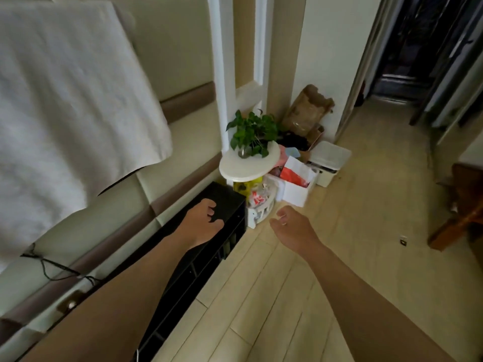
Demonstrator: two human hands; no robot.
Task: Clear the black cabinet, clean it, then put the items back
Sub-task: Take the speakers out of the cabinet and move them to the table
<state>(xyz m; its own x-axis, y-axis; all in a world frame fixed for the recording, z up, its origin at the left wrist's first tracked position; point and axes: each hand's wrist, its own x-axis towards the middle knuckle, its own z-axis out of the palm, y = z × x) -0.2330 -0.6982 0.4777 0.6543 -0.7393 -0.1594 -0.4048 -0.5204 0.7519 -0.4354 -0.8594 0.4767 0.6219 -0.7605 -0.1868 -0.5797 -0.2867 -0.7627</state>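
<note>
Hovering over the far end of the black cabinet (230, 197) top, the left hand (202, 223) is curling its fingers loosely and gripping nothing; whether it is touching the top, I cannot tell. The right hand (292, 226) is hanging over the pale wood floor (261, 296), just as slack and empty. The cabinet is running low along the padded wall (183, 74), its far end sitting just beside a round white stand (248, 167) carrying a potted plant (252, 131). A white cloth (65, 100) is draping the wall above.

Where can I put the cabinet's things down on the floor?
The bare floor in front of the black cabinet, under the right hand, is free. The corner past the cabinet is crowded: round table with plant, bags, white bin.
</note>
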